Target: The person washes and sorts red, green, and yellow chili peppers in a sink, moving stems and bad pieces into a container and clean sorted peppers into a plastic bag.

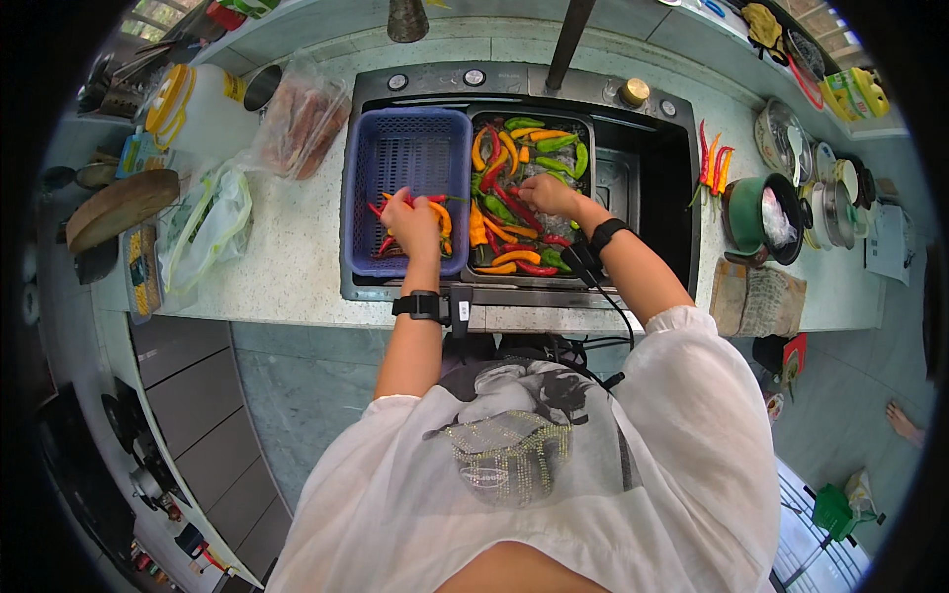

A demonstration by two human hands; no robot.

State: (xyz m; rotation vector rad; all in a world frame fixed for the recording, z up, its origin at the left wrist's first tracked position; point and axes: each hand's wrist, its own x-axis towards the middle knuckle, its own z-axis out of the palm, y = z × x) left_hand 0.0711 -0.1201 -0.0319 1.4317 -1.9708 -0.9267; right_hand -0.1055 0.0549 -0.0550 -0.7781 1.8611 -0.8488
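Observation:
My left hand [413,226] is over the near part of a blue plastic basket [408,116], its fingers around red and orange chili peppers that stick out on both sides. More red and orange chili peppers [443,222] lie in the basket around and under the hand. Beside the basket on the right is a metal sink tray [592,133] of water with many red, orange and green chili peppers [552,144]. Over the tray, my right hand [547,194] pinches a red chili pepper [514,191] at its fingertips. Both wrists wear black straps with small devices.
A dark sink [645,215] holds basket and tray, with a dark faucet pipe [569,44] behind. Left are a bag of meat [304,126], a plastic bag [207,230] and a jug [211,104]. Right are several chili peppers [715,163], a green pot [749,215] and cloths [760,296].

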